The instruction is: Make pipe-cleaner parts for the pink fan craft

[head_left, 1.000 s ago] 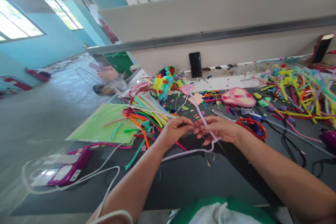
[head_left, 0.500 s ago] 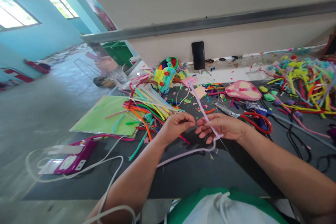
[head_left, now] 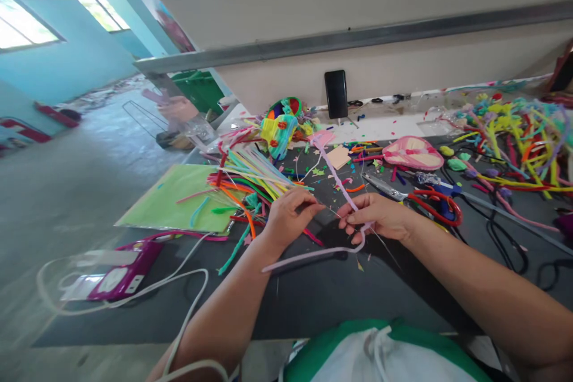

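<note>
A long lilac pipe cleaner [head_left: 339,182] passes through my right hand [head_left: 380,215], whose thumb and fingers are closed on it. Its upper length slants toward a pink piece at the back, while its bent lower length lies toward the left along the dark table. My left hand [head_left: 290,221] pinches the end of a thin pale wire or thread [head_left: 332,212], which stretches across to my right fingers. Part of the strand comes out below my right hand. How it meets the pipe cleaner is hidden by the fingers.
Bundled pipe cleaners [head_left: 257,170] and a green sheet [head_left: 170,197] lie left. Red-handled scissors [head_left: 434,206] rest beside my right wrist. A phone [head_left: 336,94] leans on the back panel. A purple device [head_left: 123,271] with a white cable sits front left; a colourful heap [head_left: 514,143] fills the right.
My right fingers have closed more around the lilac pipe cleaner. My left hand has shifted slightly left, and the thin strand between the hands shows straighter.
</note>
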`<state>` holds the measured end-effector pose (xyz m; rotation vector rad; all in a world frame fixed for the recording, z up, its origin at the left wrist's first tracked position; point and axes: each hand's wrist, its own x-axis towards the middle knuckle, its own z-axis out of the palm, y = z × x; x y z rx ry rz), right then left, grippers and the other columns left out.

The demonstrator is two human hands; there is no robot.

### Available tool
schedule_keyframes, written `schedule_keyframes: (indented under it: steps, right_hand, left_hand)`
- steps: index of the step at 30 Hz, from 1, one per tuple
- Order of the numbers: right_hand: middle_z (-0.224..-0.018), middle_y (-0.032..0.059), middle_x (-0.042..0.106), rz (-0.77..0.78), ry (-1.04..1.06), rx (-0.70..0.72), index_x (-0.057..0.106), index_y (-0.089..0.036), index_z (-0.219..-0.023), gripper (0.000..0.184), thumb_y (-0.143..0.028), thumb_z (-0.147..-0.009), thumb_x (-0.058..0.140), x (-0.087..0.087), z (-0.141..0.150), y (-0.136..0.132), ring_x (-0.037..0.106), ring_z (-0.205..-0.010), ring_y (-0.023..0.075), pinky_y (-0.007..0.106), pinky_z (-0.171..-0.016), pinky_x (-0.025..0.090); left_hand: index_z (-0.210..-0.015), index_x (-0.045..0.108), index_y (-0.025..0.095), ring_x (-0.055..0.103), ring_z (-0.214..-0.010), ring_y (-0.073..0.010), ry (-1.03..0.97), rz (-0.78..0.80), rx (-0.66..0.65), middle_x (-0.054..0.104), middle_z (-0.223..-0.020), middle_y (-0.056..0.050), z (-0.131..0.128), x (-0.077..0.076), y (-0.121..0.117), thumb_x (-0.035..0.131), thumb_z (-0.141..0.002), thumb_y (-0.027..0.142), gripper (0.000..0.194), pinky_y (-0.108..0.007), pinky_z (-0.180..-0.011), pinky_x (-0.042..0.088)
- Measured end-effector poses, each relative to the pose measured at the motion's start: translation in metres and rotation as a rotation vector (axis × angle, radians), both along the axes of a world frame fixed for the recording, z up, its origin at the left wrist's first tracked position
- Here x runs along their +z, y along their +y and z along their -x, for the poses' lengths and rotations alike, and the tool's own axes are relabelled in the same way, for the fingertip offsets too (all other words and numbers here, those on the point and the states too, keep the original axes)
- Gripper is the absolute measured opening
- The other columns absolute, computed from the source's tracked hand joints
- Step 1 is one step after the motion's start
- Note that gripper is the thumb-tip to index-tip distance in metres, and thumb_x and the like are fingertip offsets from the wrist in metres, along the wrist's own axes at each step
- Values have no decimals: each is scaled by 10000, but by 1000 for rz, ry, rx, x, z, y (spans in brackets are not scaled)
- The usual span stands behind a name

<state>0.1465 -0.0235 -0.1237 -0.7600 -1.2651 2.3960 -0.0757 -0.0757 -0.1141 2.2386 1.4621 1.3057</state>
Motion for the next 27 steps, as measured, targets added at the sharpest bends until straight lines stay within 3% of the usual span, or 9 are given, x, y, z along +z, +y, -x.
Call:
schedule_keyframes:
  steps: [3,7,15,27]
  right_hand:
    - [-807,69,688,-8,-12,-17,677,-116,-909,265,-156,-653,734,-1,-1,2,656,-672,155,313,-581,591]
    - [-793,65,688,-6,-2,-11,676,-117,-905,260,-156,-654,735,-1,-1,2,658,-668,154,321,-592,592]
    - [-771,78,699,9,-65,-17,687,-100,-868,255,-124,-618,733,1,4,-2,662,-637,157,304,-573,590]
    - [-749,91,716,16,-112,34,688,-88,-839,213,-93,-627,698,-4,4,-1,689,-641,167,267,-586,574]
  left_hand:
    - [-923,667,183,615,-835,-160,156,-254,47,652,-904,-66,5,0,-5,658,-764,181,159,-289,-773,499]
    - [-1125,624,218,607,-1003,-175,343,-240,-69,575,-1220,-106,8,-5,-7,572,-815,127,327,-297,-866,488]
    - [-1068,641,199,617,-970,-164,392,-206,-150,641,-1027,-81,11,-10,-4,498,-853,126,268,-289,-882,479]
    - [-1062,641,183,600,-1000,-184,414,-131,-175,631,-1034,-95,12,-6,-3,437,-852,80,310,-329,-903,468]
